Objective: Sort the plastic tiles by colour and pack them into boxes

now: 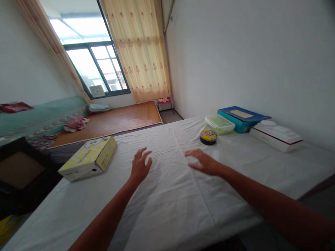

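Note:
My left hand (140,165) is held over the white-covered table (167,205), fingers apart and nothing in them. To its left lies a yellow and white cardboard box (90,157). Facing it from the other side, my right hand (202,161) is also open, its fingers pointing left with nothing between them. Just beyond that hand sits a round black tin or roll with a yellow printed top (208,136); a gap separates the two. Whether either hand touches the cloth is hard to tell.
At the table's back right stand a clear plastic container (220,124) with green in it, a blue box (240,118) and a white box (277,136) with white pieces on top. Beyond are a bed with a brown mat (128,118), a small red stool (164,101) and a curtained window.

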The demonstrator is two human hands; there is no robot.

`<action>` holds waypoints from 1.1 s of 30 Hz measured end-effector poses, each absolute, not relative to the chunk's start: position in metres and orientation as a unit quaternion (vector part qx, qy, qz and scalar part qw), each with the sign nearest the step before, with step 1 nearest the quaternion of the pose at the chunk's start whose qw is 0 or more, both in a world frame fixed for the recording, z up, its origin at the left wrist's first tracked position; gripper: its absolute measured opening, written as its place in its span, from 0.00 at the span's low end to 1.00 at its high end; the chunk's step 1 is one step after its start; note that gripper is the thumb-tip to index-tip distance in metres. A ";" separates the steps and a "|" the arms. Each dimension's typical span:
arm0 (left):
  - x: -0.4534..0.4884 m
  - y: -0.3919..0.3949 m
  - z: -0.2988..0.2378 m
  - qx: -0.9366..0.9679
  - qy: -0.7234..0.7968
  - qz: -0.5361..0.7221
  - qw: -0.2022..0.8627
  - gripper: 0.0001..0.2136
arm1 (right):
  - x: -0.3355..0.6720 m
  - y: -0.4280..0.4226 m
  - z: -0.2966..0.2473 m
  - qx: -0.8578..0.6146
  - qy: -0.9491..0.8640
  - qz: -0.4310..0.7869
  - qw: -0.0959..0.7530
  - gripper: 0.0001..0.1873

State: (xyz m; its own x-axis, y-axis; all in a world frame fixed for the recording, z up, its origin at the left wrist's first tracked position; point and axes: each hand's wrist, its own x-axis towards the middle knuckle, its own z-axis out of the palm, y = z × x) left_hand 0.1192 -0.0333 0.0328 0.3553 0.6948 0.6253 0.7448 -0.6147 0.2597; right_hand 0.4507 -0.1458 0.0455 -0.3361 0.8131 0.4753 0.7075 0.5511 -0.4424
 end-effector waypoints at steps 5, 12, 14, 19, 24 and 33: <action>0.181 -0.087 0.019 -0.889 -0.362 -0.273 -0.070 0.15 | 0.553 -0.073 0.040 -0.710 -0.613 -0.072 0.339 0.38; 0.197 -0.110 0.017 -0.902 -0.339 -0.233 -0.130 0.18 | 0.574 -0.045 -0.004 -0.777 -0.538 -0.046 0.324 0.47; 0.191 -0.108 0.015 -0.890 -0.357 -0.244 -0.144 0.20 | 0.563 -0.044 -0.002 -0.766 -0.552 -0.043 0.326 0.46; 0.179 -0.102 0.012 -0.846 -0.410 -0.268 -0.212 0.36 | 0.477 -0.050 0.009 -0.600 -0.723 0.003 0.341 0.47; 0.152 -0.098 0.019 -0.823 -0.407 -0.325 -0.228 0.46 | 0.357 -0.064 0.005 -0.415 -0.833 0.113 0.347 0.50; 0.012 -0.125 0.035 -0.761 -0.496 -0.395 -0.137 0.38 | 0.216 -0.071 0.018 -0.250 -0.867 0.295 0.313 0.51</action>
State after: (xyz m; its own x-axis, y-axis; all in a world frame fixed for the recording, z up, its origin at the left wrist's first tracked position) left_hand 0.0120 -0.1247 0.0349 0.1958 0.8630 0.4656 0.6465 -0.4706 0.6004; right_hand 0.2165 -0.0712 0.0185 -0.6785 0.6188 0.3960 0.2495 0.7011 -0.6680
